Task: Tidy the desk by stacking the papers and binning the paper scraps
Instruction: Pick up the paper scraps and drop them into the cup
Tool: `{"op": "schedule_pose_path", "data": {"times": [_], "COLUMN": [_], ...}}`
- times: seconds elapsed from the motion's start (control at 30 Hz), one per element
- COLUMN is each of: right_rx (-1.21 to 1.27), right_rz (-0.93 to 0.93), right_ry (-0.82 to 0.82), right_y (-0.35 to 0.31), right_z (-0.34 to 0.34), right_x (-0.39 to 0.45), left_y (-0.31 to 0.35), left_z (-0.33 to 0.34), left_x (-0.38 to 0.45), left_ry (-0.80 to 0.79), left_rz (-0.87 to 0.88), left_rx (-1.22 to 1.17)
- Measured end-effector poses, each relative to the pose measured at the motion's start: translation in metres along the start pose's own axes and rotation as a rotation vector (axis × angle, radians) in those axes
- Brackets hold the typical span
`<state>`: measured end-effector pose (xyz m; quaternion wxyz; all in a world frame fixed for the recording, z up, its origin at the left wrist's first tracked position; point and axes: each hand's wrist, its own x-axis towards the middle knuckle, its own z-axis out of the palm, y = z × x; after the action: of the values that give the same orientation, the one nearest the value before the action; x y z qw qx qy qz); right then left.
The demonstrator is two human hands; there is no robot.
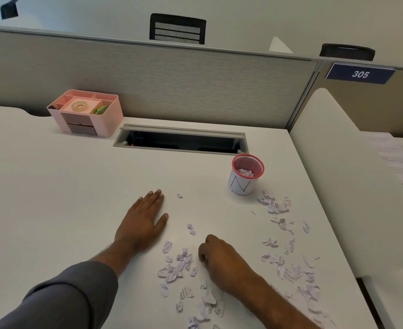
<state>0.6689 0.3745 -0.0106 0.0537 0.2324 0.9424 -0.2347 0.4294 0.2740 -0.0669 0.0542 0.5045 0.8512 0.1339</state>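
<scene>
Several torn white paper scraps (178, 267) lie scattered over the near right part of the white desk (53, 198). More scraps (276, 206) spread toward the desk's right edge. A small red mesh bin (246, 174) wrapped in white paper stands at the back right and holds some crumpled scraps. My left hand (143, 222) lies flat on the desk, fingers together, holding nothing. My right hand (219, 256) rests among the scraps with its fingers curled down onto the surface; whether it grips a scrap is hidden. Printed papers (395, 157) lie on the neighbouring desk at far right.
A pink desk organiser (86, 112) with a tape roll stands at the back left. An open cable tray (181, 140) is set into the desk near the grey partition (172, 86). A white divider panel (326, 174) borders the desk's right edge.
</scene>
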Motion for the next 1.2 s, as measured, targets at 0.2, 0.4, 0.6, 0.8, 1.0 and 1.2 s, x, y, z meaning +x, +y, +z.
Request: {"op": "schedule_pose_path", "data": {"times": [0.2, 0.4, 0.6, 0.8, 1.0, 1.2], "right_rx": [0.055, 0.37, 0.436, 0.309, 0.215, 0.245], "right_rz": [0.065, 0.199, 0.245, 0.249, 0.339, 0.235], "right_ry": [0.02, 0.206, 0.577, 0.712, 0.556, 0.699], "right_y": [0.019, 0.034, 0.055, 0.072, 0.079, 0.069], "right_z": [-0.019, -0.091, -0.165, -0.186, -0.173, -0.158], "right_x": [0.014, 0.033, 0.064, 0.092, 0.099, 0.089], "left_y": [0.0, -0.001, 0.0, -0.001, -0.001, -0.001], "left_z": [0.001, 0.002, 0.001, 0.002, 0.001, 0.002], "left_x": [0.0, 0.0, 0.0, 0.0, 0.001, 0.001], "left_ry": [0.008, 0.006, 0.017, 0.017, 0.019, 0.021], "left_rz": [-0.003, -0.008, -0.004, -0.002, -0.005, -0.005], "left_rx": [-0.012, -0.009, -0.015, -0.007, -0.011, -0.018]}}
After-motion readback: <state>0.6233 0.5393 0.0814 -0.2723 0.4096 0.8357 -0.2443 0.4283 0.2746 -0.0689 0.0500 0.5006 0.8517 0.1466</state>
